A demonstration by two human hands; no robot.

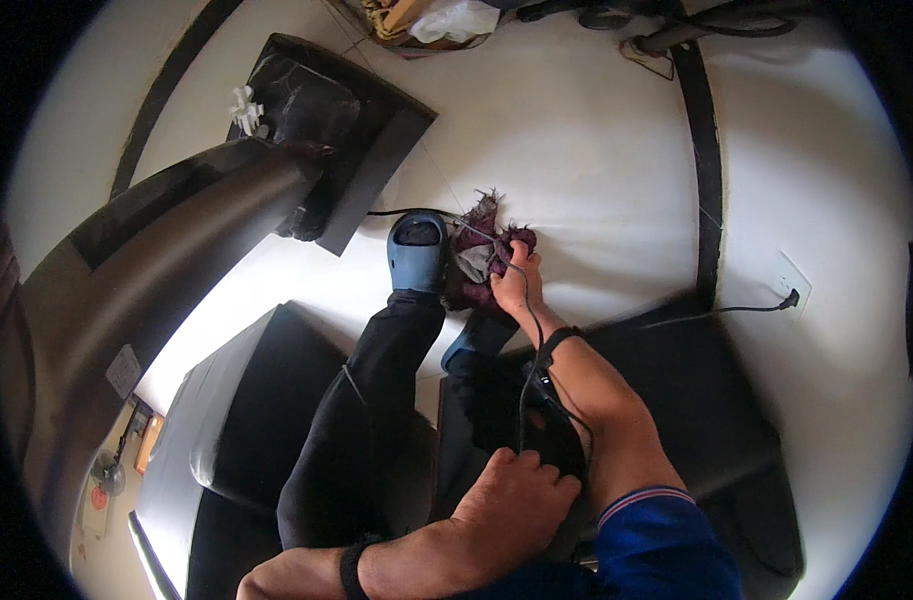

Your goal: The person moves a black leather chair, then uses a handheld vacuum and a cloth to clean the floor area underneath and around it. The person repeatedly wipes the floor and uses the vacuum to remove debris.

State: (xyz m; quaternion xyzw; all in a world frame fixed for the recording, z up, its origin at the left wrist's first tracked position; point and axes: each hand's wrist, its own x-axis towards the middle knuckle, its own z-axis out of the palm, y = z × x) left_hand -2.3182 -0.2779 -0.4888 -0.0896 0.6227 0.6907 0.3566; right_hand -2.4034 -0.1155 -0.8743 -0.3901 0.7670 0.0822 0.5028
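Observation:
My left hand (515, 491) is closed in a fist over my lap, gripping a thin black cable (527, 304). From there the cable runs up past my right wrist, over the rag and left toward a dark square base. My right hand (515, 283) grasps a frayed maroon and grey rag (480, 244) low near the floor, beside my feet. Cable and rag meet at its fingertips; whether the rag wraps the cable is hidden. A loop of cable also hangs beside my right forearm.
A dark square base (385, 161) carries a large curved brown body (178, 217) at left. Black padded seating (299, 397) flanks my legs. My blue slipper (417, 262) stands left of the rag. At right, a plug (789, 300) sits in a wall socket. A box (426, 49) holds a plastic bag.

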